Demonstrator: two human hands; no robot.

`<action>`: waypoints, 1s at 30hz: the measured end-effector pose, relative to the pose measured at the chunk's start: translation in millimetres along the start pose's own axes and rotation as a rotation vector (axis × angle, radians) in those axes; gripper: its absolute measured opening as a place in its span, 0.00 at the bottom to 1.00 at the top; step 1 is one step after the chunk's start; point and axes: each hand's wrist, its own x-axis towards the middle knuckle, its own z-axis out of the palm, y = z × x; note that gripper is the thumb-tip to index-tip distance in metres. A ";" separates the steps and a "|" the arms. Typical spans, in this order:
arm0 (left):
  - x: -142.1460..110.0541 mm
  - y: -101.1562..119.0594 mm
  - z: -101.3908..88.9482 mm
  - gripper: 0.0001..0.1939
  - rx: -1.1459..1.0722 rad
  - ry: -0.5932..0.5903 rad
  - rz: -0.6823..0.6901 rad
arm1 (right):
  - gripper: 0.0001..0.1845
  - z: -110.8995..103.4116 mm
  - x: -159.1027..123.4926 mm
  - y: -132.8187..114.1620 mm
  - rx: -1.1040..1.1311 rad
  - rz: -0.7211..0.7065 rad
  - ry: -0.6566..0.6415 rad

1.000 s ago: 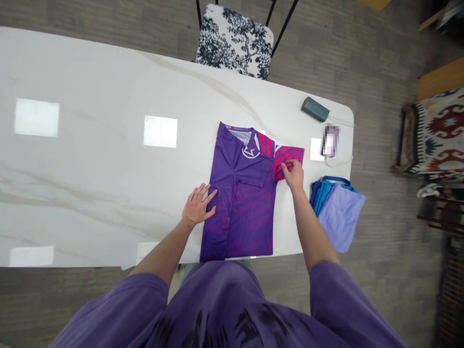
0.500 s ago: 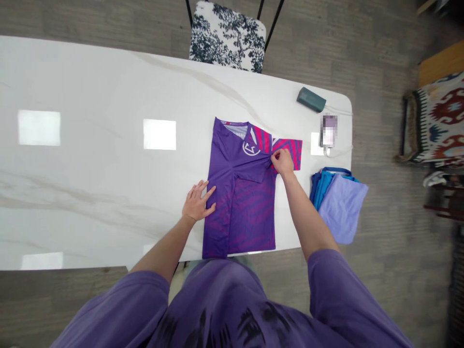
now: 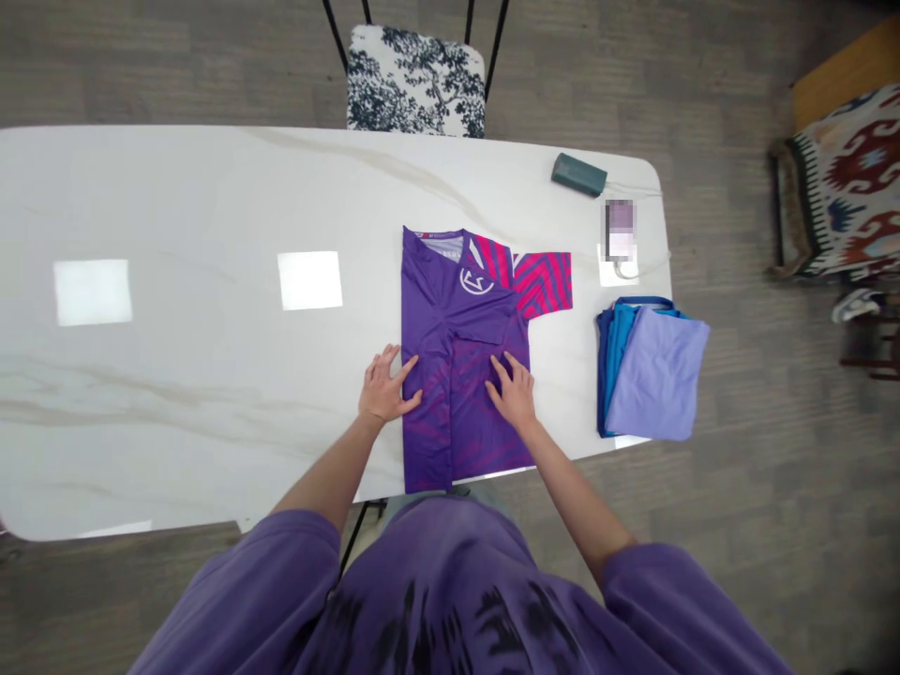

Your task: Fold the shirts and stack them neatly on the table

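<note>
A purple jersey with a pink striped sleeve lies on the white table, its left side folded inward. My left hand rests flat and open on the jersey's left folded edge. My right hand lies flat on the lower right part of the jersey, fingers spread. The pink sleeve sticks out to the right, untouched.
A stack of folded blue and lilac clothes sits at the table's right end, overhanging the edge. A dark green case and a phone on a cable lie at the far right. A patterned chair stands behind the table.
My right hand let go of the pink sleeve and moved down and left onto the jersey's body. My left hand stayed on the left edge. The view shifted.
</note>
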 end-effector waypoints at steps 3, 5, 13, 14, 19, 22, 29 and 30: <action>-1.0 8.5 -1.4 0.53 0.004 -0.021 -0.018 | 0.37 7.6 -55.2 5.6 0.022 0.092 0.075; -3.4 16.6 -2.8 0.54 0.004 -0.027 -0.025 | 0.37 0.5 -80.3 27.2 0.045 0.207 0.141; 76.0 86.3 -16.9 0.32 -0.047 0.219 -0.191 | 0.27 -26.6 -206.0 120.8 0.215 0.622 0.147; 106.3 107.4 -15.0 0.26 -0.065 0.213 -0.134 | 0.26 -22.7 -224.7 118.8 0.228 0.628 0.135; 272.5 253.1 36.7 0.13 -0.235 0.006 0.124 | 0.22 -0.2 -276.6 90.0 0.272 0.694 0.163; 337.7 332.5 88.3 0.17 -0.146 -0.084 0.079 | 0.17 8.6 -276.9 78.2 0.324 0.732 0.220; 389.3 392.4 164.5 0.27 0.058 -0.134 -0.146 | 0.30 19.3 -251.1 69.8 0.785 0.963 0.488; 391.4 392.8 166.7 0.23 0.042 -0.135 -0.131 | 0.28 17.0 -246.5 71.7 0.821 0.981 0.488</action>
